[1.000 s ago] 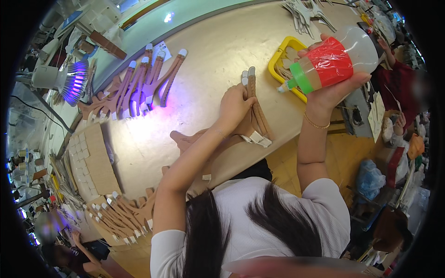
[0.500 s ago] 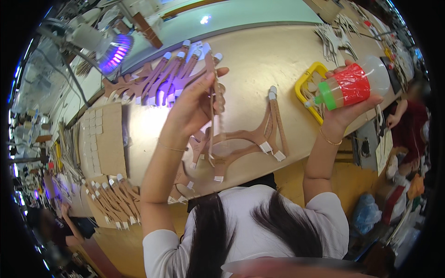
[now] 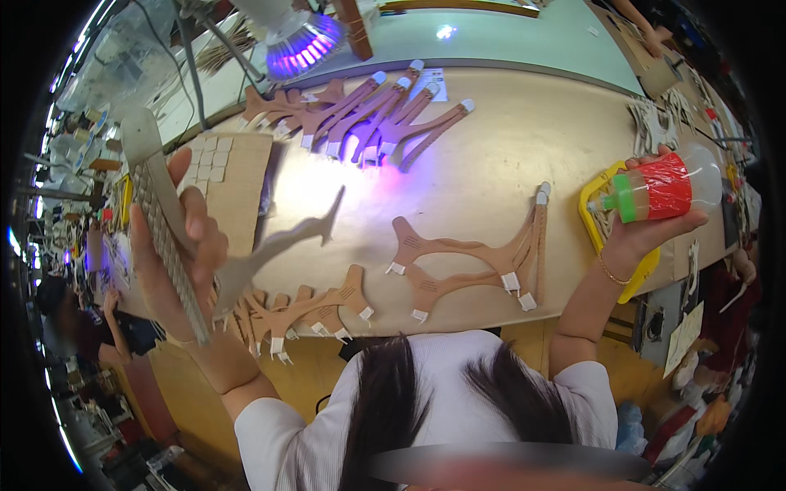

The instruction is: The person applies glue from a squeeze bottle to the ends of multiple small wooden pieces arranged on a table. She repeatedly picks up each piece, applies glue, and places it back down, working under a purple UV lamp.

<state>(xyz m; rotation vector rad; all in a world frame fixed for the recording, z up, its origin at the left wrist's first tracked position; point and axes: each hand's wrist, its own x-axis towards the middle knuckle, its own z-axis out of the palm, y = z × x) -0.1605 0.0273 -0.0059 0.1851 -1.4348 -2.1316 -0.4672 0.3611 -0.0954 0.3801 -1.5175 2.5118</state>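
Note:
My left hand point(image 3: 176, 254) is raised at the left and grips a long branching tan leather piece point(image 3: 221, 245), seen from its grey woven back side and blurred by motion. My right hand point(image 3: 647, 233) is up at the right edge, shut around a clear squeeze bottle with a red label and green nozzle point(image 3: 663, 190), the nozzle pointing left. Between the hands, two similar tan leather pieces with white tabs point(image 3: 475, 258) lie flat on the wooden bench point(image 3: 508, 155).
A row of leather pieces point(image 3: 368, 110) lies under a purple lamp point(image 3: 299, 37) at the back. More pieces point(image 3: 303, 315) are stacked at the front left edge. A board with small squares point(image 3: 233, 176) and a yellow tray point(image 3: 610, 237) flank the bench.
My left hand has lifted one leather piece off the bench and swung it up and to the left. The bottle stays held in my right hand at the right.

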